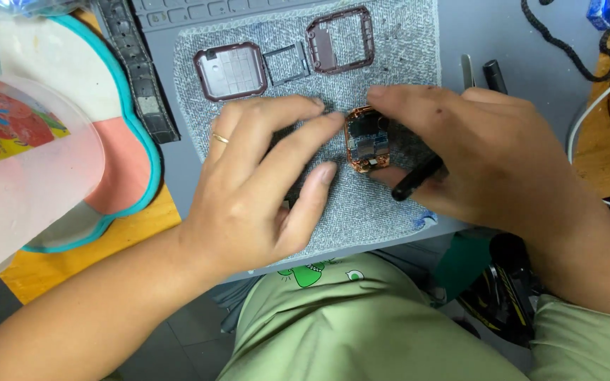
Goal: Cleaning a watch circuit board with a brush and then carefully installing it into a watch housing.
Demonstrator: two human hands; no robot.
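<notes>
Left hand (pixel 248 190) fingers splayed flat, right hand (pixel 481 152) gripping black tool (pixel 416 178)

Orange wooden desk (pixel 93 243), grey mat (pixel 390 42), dark floor (pixel 171 346)

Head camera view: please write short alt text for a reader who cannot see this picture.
Two bare hands work on a small opened copper-coloured device on a grey cloth mat; the left hand steadies it, and the right hand holds a black tool. Three separated frame parts lie above on the mat.
</notes>
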